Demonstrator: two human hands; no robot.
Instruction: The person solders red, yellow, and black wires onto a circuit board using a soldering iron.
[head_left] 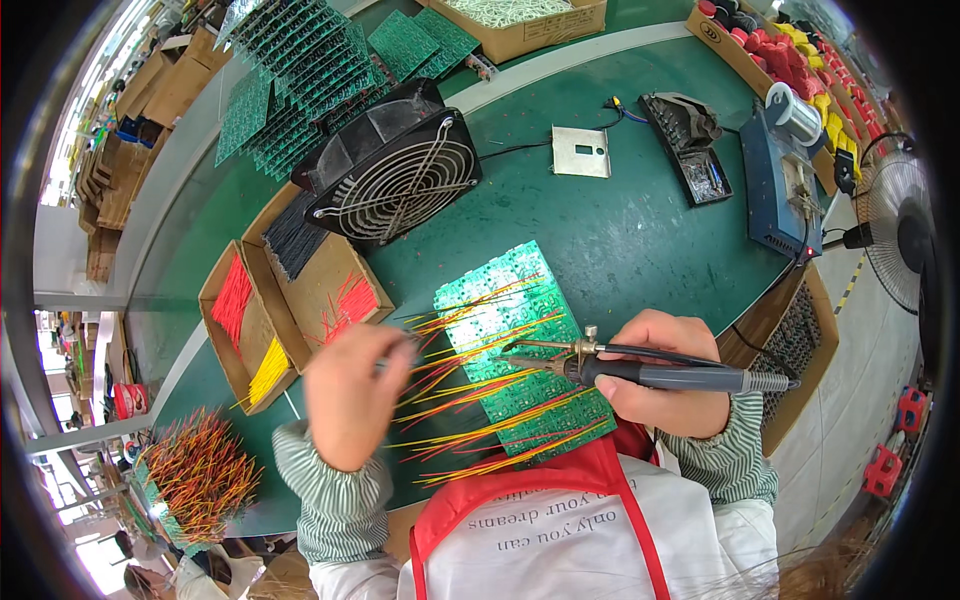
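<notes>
My right hand [665, 345] grips a soldering iron [690, 377] with a dark grey handle and a thin metal feed tube fixed alongside. Its tip reaches over a green circuit board panel [515, 265]. Rows of red, yellow and black wires [455, 408] stick out from the panel toward the left. My left hand [350, 388] hovers just left of these wires, thumb and fingers curled together and slightly blurred. What lies between those fingertips is too smeared to make out. Beside it stands a cardboard box [375, 310] with red and black wires.
A narrower box [215, 312] holds red and yellow wires. Behind sits a black fan [400, 180] near stacked green boards [300, 60]. A blue soldering unit [765, 190] with a solder spool [795, 115] stands at right. Wired boards [195, 475] are piled at lower left.
</notes>
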